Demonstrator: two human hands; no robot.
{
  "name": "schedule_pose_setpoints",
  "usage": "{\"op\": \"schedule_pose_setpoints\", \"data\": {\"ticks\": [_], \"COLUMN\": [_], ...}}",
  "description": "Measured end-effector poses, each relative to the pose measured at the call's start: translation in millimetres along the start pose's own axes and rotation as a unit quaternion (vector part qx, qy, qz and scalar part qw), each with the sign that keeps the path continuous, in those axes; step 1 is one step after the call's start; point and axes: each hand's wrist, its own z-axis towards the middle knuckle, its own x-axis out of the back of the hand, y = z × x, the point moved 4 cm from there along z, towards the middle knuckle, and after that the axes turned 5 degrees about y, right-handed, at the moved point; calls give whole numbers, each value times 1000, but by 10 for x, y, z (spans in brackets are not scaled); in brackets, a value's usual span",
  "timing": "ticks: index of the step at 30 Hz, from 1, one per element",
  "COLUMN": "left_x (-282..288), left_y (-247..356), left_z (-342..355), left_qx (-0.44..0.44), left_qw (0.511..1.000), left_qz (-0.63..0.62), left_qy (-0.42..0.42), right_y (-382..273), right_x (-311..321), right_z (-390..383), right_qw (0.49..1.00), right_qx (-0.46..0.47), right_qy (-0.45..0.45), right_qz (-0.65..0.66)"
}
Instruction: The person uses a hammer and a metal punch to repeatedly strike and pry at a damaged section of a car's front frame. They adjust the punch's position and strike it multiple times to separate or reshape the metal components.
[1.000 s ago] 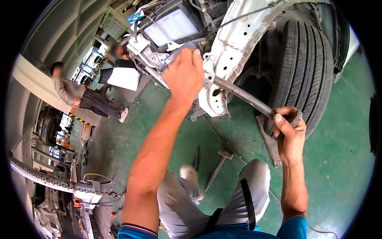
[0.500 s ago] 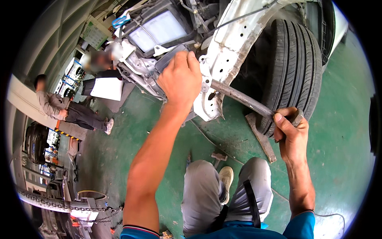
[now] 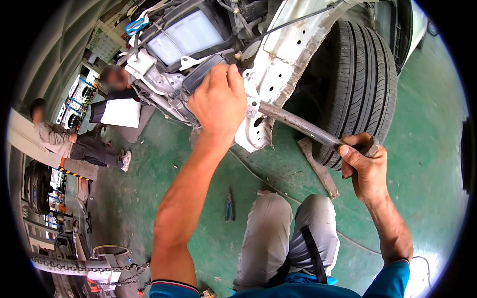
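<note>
My right hand is wrapped around the near end of a round grey metal bar, its thumb along the top. The bar slants up and left to the bare white body rail of a car, meeting it beside a small holed bracket. At the rail's front end is my left hand, fingers curled over and closed. What they grip is hidden beneath the hand, so I cannot tell whether the bar's far end reaches it. A tyre stands right of the bar.
A wooden block lies by the tyre. Pliers and a cable are on the green floor. A battery-like box sits in the engine bay. Two people are at left, one standing. Chains hang lower left.
The view has shifted slightly, and my knees sit farther forward and right. The pliers show fully now, while the hammer near my foot is mostly covered. Both hands keep their holds.
</note>
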Motion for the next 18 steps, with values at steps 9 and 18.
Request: {"op": "schedule_pose_setpoints", "data": {"ticks": [9,18], "left_x": [-68,63], "left_y": [-83,49], "left_z": [4,27], "left_qx": [-32,43], "left_qw": [999,995], "left_qz": [-28,-80], "left_qy": [30,-45], "right_y": [-268,-79], "right_x": [-61,57], "right_z": [-77,6], "right_qw": [998,998], "right_qx": [-13,-29], "right_qy": [21,-42], "right_qz": [-53,25]}}
